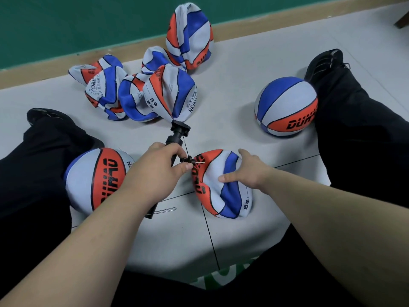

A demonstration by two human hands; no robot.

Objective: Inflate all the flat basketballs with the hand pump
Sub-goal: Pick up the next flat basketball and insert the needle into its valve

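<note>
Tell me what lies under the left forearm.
The hand pump's black end and a thin metal wire loop poke out on the floor; the forearm covers the pump's middle.

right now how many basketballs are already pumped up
2: the left-side ball rests against the left leg, partly behind the left forearm; the right-side ball sits against the right leg. The legs could hide more.
</note>
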